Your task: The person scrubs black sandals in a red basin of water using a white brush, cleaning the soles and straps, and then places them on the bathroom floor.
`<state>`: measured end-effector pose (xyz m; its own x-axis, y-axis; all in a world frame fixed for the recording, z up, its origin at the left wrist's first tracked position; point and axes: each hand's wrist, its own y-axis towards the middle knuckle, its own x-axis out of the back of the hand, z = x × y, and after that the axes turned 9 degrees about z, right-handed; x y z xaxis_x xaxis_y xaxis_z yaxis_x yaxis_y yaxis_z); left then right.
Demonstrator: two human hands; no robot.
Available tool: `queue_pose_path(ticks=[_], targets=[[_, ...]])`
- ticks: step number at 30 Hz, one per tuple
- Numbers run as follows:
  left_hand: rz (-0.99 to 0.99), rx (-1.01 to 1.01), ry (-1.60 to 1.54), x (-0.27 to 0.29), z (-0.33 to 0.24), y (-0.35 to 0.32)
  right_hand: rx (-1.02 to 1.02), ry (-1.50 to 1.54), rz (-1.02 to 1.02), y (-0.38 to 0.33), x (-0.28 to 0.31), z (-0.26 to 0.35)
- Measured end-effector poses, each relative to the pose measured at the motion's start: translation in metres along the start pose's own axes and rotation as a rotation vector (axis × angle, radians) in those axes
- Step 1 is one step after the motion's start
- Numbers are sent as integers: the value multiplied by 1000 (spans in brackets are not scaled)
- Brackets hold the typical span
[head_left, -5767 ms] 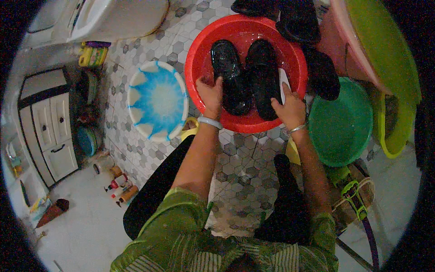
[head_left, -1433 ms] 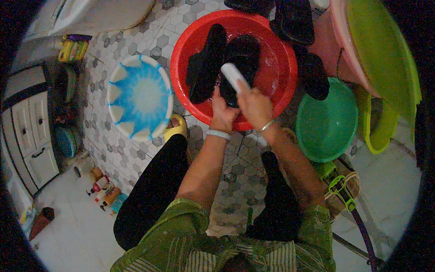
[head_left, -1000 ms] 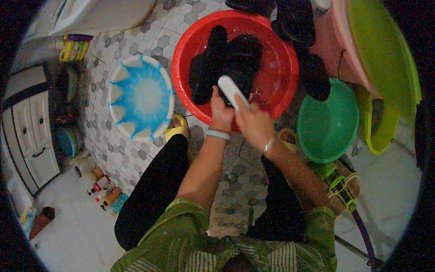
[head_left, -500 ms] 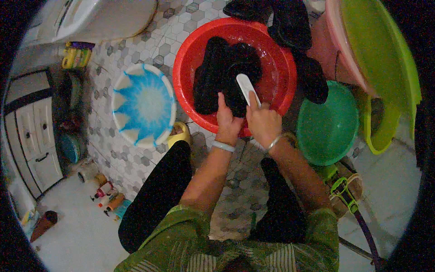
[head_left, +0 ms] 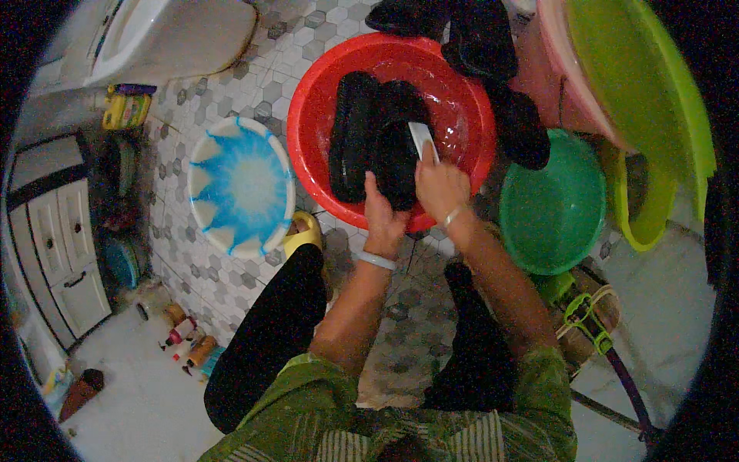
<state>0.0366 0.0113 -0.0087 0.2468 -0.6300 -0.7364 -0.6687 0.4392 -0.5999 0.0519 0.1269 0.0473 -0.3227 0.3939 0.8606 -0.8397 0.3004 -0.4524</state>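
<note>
A red basin (head_left: 302, 162) on the tiled floor holds wet black footwear that looks like a pair of boots (head_left: 356, 138). At the basin's near rim my left hand (head_left: 383, 218) grips the near end of the right-hand boot (head_left: 394, 165), with one digit stretched along it and the other fingers largely hidden. My right hand (head_left: 443, 189) is closed around a white-handled brush (head_left: 421, 138), which lies against the same boot. Its bristles do not show.
More black footwear (head_left: 481, 38) lies past the basin's far right rim. A blue-and-white basin (head_left: 246, 189) and a yellow slipper (head_left: 306, 235) are to the left. To the right are a green basin (head_left: 553, 204) and a large lime-green tub (head_left: 639, 77). Several bottles (head_left: 202, 350) stand lower left.
My right hand has drawn the brush slightly nearer and tilted it, so less of its handle shows. The boots lie straighter side by side. The whole view has shifted a little.
</note>
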Motion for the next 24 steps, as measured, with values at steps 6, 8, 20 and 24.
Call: queue_pose_path(ticks=[6,8,20,24], targets=[[-60,30,-58,-20,15,9,29,9,-222,80,-6,-6],[-21,28,-41,-4,-2,11,43,19,-145,37,0,12],[59,98,-129,-10,-3,0,48,16,-181,51,-10,26],[45,137,-93,2,-11,-7,125,-86,-119,10,-16,32]])
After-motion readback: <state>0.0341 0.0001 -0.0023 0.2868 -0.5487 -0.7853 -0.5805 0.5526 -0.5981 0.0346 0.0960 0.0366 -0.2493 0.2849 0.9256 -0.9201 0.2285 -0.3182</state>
